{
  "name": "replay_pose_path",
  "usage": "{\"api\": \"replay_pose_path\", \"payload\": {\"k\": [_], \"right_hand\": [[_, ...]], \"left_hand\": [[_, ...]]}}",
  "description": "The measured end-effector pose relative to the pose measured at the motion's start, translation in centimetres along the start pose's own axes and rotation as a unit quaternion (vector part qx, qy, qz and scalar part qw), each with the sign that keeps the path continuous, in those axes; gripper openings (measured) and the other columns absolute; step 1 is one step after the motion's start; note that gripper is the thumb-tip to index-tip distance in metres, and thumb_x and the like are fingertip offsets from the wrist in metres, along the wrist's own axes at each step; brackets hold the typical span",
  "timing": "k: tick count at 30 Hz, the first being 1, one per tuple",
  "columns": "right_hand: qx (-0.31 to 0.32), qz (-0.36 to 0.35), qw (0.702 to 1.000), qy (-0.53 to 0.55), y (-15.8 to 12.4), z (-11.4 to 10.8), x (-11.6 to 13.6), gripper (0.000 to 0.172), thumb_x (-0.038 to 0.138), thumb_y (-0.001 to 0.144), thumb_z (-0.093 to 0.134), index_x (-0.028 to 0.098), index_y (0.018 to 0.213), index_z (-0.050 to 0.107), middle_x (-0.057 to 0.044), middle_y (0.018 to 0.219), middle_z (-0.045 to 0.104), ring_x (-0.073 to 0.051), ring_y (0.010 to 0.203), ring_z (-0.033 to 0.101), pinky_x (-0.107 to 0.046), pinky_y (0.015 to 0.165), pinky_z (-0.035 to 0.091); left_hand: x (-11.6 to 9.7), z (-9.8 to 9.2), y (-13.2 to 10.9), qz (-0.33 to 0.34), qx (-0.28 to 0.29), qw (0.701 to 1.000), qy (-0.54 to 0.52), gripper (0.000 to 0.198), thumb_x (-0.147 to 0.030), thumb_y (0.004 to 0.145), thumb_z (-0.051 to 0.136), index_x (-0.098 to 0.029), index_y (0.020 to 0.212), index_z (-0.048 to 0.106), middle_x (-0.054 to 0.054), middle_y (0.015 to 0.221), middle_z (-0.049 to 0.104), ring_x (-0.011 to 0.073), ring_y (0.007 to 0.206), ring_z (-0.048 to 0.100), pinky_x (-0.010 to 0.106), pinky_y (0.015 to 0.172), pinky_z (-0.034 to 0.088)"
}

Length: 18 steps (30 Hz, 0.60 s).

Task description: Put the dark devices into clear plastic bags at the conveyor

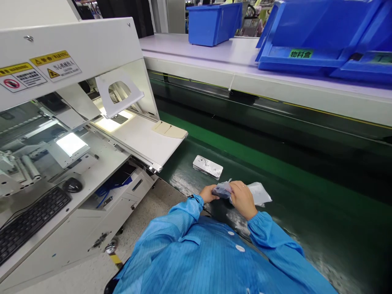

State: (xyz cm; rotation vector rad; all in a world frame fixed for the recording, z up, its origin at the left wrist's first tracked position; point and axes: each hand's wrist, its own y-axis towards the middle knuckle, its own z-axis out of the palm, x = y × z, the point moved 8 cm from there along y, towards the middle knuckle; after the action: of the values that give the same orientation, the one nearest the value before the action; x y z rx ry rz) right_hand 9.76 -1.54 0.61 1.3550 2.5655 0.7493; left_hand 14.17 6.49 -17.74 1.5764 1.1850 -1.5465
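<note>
My left hand (208, 193) and my right hand (243, 199) meet just above the near edge of the dark green conveyor belt (275, 179). Both are closed on a small grey object in clear plastic wrap (223, 190), held between them. A translucent plastic bag (259, 192) sticks out to the right from behind my right hand. A flat silver phone-sized part (208, 166) lies on the belt just beyond my hands, untouched. My blue sleeves fill the bottom of the view.
A white machine (61, 61) with warning labels stands at the left, with a shelf (143, 139), a black keyboard (27, 222) and a mouse (72, 185). Blue bins (214, 22) (321, 36) sit on the far white counter beyond the belt.
</note>
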Motion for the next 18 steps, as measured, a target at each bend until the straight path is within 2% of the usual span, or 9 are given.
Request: {"api": "replay_pose_path", "payload": {"k": [7,10,13,15,18], "right_hand": [[-0.03,0.004,0.999,0.012,0.5,-1.7,-0.1,0.022,0.008,0.075,0.038,0.017,0.085,0.055,-0.009,0.09,0.06,-0.022,0.088,0.051,-0.036,0.075,0.041],[-0.041,-0.008,0.999,0.032,0.8,-2.2,-0.2,0.022,0.009,0.074,0.037,0.016,0.085,0.055,-0.01,0.09,0.061,-0.023,0.089,0.052,-0.038,0.078,0.042],[-0.066,0.014,0.995,0.072,1.3,-3.4,-0.8,0.022,0.014,0.08,0.037,0.015,0.092,0.055,-0.012,0.097,0.06,-0.025,0.096,0.053,-0.04,0.084,0.044],[-0.062,0.061,0.989,0.119,1.7,-4.1,-1.6,0.022,0.02,0.084,0.037,0.016,0.097,0.055,-0.012,0.102,0.061,-0.024,0.097,0.055,-0.039,0.081,0.047],[-0.085,0.19,0.955,0.211,1.9,-5.9,-4.1,0.014,0.031,0.083,0.045,0.02,0.087,0.053,-0.005,0.079,0.062,-0.019,0.069,0.058,-0.031,0.06,0.048]], "left_hand": [[-0.3,-0.5,-0.2,0.004,-0.011,1.0,0.009,0.05,-0.002,0.057,0.071,-0.01,0.106,0.061,0.006,0.094,0.064,0.0223,0.092,0.059,0.037,0.09,0.044],[-0.9,-0.7,-0.3,0.009,-0.014,1.0,0.011,0.051,-0.002,0.057,0.072,-0.008,0.106,0.061,0.007,0.095,0.064,0.0231,0.092,0.058,0.036,0.089,0.044],[-1.5,-0.9,-0.5,0.01,-0.021,1.0,0.011,0.05,0.0,0.057,0.071,-0.008,0.106,0.061,0.007,0.095,0.064,0.0237,0.093,0.057,0.034,0.089,0.043],[-1.7,-0.8,-0.5,0.004,-0.024,1.0,0.009,0.046,0.001,0.059,0.069,-0.008,0.103,0.062,0.006,0.091,0.064,0.0228,0.09,0.058,0.033,0.087,0.044],[-1.6,-0.6,-0.6,-0.01,-0.022,1.0,0.003,0.036,0.0,0.064,0.066,-0.007,0.099,0.063,0.006,0.084,0.064,0.0197,0.081,0.059,0.031,0.082,0.046]]}}
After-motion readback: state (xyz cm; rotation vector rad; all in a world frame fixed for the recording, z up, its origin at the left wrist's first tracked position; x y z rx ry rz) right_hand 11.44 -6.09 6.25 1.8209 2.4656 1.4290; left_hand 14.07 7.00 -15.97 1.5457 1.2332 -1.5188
